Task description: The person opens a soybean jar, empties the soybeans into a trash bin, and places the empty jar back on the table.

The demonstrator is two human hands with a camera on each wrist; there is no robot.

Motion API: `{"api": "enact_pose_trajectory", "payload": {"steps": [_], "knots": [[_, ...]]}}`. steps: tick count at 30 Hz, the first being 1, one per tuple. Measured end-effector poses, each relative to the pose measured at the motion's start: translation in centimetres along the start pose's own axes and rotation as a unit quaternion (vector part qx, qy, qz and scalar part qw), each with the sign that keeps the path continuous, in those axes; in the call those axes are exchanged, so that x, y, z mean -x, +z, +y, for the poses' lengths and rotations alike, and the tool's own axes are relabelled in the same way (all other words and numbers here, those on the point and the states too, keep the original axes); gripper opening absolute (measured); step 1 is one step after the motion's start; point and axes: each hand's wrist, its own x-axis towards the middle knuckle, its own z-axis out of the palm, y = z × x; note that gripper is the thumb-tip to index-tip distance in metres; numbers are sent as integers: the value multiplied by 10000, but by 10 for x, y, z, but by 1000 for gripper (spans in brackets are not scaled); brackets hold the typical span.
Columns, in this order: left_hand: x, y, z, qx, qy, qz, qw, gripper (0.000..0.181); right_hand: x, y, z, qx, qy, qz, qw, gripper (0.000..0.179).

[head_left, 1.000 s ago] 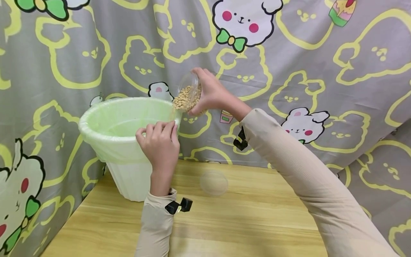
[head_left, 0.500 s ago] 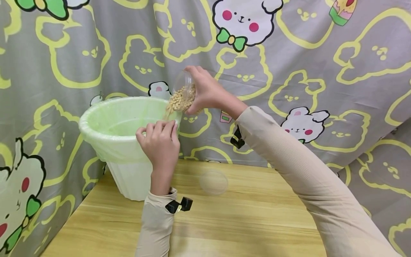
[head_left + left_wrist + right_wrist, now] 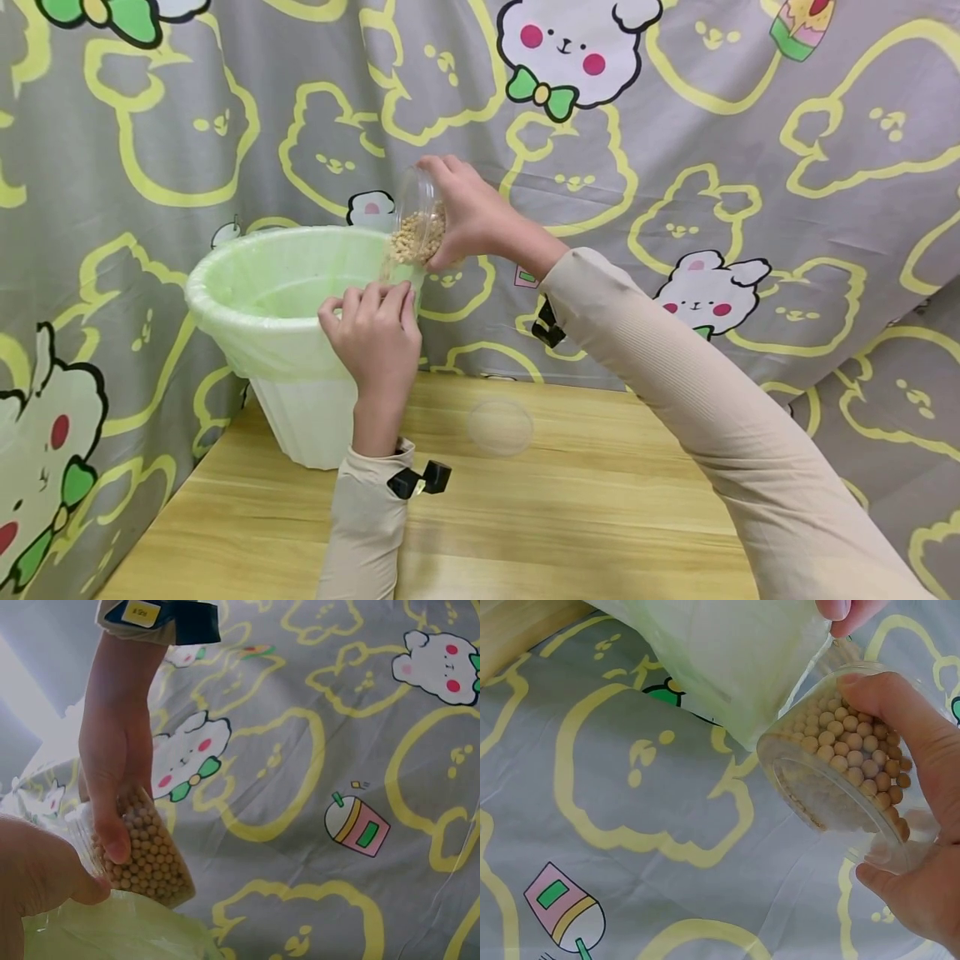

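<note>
My right hand [image 3: 472,212] grips a clear plastic jar [image 3: 415,193] of round, pale beige beans [image 3: 416,240]. It is tipped mouth-down to the left over the right part of a bin's rim, and beans stream from it. The white bin [image 3: 300,408] wears a pale green plastic liner [image 3: 255,354] folded over its edge. On the near right of that rim my left hand [image 3: 375,342] holds on, fingers curled over the edge. In the right wrist view, beans fill part of the tilted jar [image 3: 840,757], thumb and fingers around it. The bin's bottom is hidden.
A clear round lid [image 3: 500,427] lies on the wooden table [image 3: 585,483], right of the bin. A grey curtain [image 3: 720,167] with yellow outlines and cartoon rabbits hangs close behind and at the left side.
My right hand has moved left with the jar, further over the bin, and tipped it more. The beans in it have dropped lower. My left hand stays on the rim.
</note>
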Motion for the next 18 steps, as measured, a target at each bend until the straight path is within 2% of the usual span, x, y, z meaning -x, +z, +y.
{"api": "enact_pose_trajectory", "payload": {"steps": [18], "knots": [[1, 1, 2, 31, -48, 25, 10000, 17, -2, -1, -5, 267, -127, -113, 9995, 122]]}}
